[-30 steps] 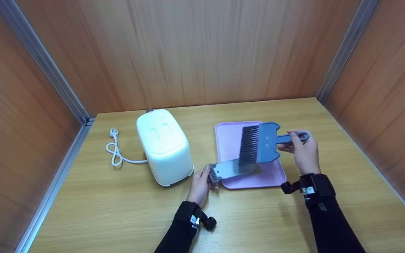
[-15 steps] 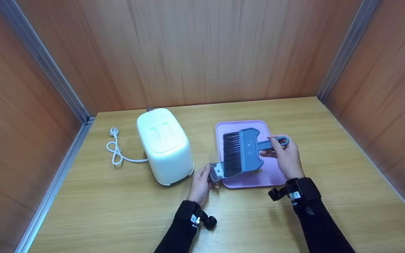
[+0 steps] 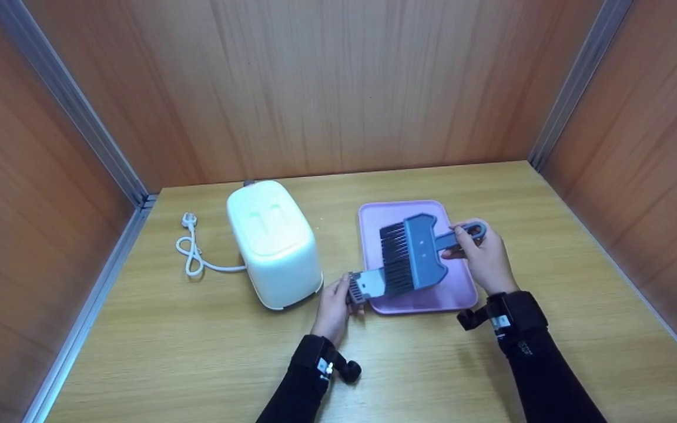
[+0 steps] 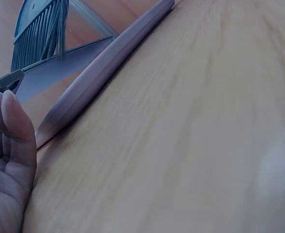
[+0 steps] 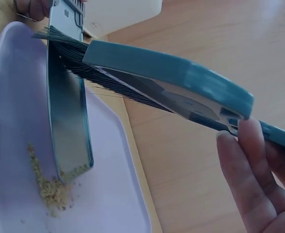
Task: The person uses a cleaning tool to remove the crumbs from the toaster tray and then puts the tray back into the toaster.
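My left hand [image 3: 332, 308] pinches the grey slotted end of a long, shallow metal crumb tray [image 3: 374, 283], which slants over a lilac serving tray [image 3: 459, 296]. In my right hand [image 3: 488, 261] is the handle of a blue brush [image 3: 426, 252]; its black bristles lie across the crumb tray near the left hand. The right wrist view shows yellowish crumbs [image 5: 54, 194] on the lilac tray by the crumb tray's far end, and a few at that end itself. Seen from the left wrist, the bristles [image 4: 38, 41] reach down to the crumb tray's edge.
A white toaster-like appliance [image 3: 274, 247] stands left of the lilac tray. Its white cord [image 3: 194, 258] lies looped on the table, ending in a plug [image 3: 190, 220]. Wooden panels [image 3: 338, 88] enclose the table at the back and sides.
The brush and right hand have moved left along the crumb tray, then slightly back right. The left hand and the crumb tray have stayed in place.
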`<state>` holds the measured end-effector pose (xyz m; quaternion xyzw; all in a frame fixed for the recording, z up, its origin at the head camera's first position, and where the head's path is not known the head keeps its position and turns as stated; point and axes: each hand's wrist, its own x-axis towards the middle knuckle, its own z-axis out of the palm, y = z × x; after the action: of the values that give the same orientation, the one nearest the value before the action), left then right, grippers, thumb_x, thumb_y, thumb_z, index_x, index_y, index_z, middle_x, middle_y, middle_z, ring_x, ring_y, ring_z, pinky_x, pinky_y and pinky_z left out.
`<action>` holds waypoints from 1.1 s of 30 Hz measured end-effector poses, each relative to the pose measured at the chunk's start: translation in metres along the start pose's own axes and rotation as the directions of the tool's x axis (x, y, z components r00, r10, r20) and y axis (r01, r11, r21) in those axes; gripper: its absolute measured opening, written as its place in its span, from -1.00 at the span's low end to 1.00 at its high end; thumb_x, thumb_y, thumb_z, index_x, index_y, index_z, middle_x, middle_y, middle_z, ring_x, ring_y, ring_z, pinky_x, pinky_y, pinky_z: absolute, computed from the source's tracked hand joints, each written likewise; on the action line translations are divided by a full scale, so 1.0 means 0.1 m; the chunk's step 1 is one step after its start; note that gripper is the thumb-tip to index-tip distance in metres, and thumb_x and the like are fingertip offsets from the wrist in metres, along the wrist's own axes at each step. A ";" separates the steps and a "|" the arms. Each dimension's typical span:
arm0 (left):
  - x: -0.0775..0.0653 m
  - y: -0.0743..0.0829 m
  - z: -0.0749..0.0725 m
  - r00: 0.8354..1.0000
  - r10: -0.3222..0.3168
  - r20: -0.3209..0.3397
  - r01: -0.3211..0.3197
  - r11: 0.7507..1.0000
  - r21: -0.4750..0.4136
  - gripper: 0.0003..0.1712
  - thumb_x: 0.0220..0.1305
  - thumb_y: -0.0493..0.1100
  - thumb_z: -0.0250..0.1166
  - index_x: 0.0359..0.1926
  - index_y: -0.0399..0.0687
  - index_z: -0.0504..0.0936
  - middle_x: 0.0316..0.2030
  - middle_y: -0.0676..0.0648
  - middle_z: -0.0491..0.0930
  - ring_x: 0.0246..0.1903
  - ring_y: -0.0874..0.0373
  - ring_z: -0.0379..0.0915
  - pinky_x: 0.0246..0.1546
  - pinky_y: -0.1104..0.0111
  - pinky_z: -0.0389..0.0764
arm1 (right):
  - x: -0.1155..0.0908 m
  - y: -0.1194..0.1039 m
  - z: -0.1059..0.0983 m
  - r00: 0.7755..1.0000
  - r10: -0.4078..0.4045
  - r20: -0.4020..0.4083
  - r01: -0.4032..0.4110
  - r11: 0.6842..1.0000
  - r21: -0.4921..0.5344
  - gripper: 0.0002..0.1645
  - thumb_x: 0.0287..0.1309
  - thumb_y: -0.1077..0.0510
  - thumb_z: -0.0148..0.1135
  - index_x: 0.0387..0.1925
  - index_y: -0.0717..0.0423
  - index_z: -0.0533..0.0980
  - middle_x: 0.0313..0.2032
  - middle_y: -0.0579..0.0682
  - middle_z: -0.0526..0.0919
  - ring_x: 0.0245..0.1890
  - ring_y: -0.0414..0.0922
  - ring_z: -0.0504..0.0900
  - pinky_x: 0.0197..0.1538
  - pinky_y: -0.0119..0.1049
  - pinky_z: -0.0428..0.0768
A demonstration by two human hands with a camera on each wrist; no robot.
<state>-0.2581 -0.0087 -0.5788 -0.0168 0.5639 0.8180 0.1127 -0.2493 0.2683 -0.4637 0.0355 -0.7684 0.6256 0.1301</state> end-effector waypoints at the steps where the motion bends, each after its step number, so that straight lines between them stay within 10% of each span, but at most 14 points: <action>1: 0.00 0.00 0.00 1.000 0.003 0.002 -0.003 1.000 0.004 -0.45 0.58 0.02 -0.12 0.23 -0.37 0.44 -0.15 -0.20 0.66 -0.41 0.16 0.51 -0.47 0.41 0.59 | -0.02 -0.05 -0.01 1.000 0.004 0.003 -0.004 1.000 -0.020 -0.62 0.49 0.06 0.00 0.05 0.32 0.40 -0.21 0.29 0.62 -0.38 0.02 0.74 -0.18 -0.23 0.72; 13: 0.02 -0.02 -0.01 1.000 0.012 0.016 -0.012 1.000 -0.005 -0.47 0.59 0.00 -0.12 0.19 -0.39 0.46 -0.23 -0.15 0.66 -0.45 0.18 0.50 -0.49 0.41 0.58 | -0.08 -0.26 -0.13 1.000 -0.005 -0.006 0.004 0.991 -0.134 -0.63 0.49 0.14 -0.03 0.06 0.40 0.41 -0.18 0.32 0.64 -0.35 0.07 0.74 -0.17 -0.28 0.71; 33: 0.01 -0.01 -0.01 1.000 0.016 0.014 -0.016 0.999 -0.033 -0.49 0.60 -0.05 -0.14 0.18 -0.41 0.44 -0.22 -0.14 0.65 -0.41 0.17 0.52 -0.48 0.39 0.58 | 0.11 0.10 -0.42 0.999 -0.037 -0.034 0.027 0.969 -0.247 -0.56 0.49 -0.07 -0.06 0.06 0.22 0.42 -0.20 0.18 0.62 -0.36 -0.07 0.73 -0.21 -0.41 0.69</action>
<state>-0.2593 -0.0088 -0.5804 -0.0083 0.5498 0.8280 0.1099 -0.2555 0.3123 -0.4625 0.0194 -0.8368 0.5237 0.1583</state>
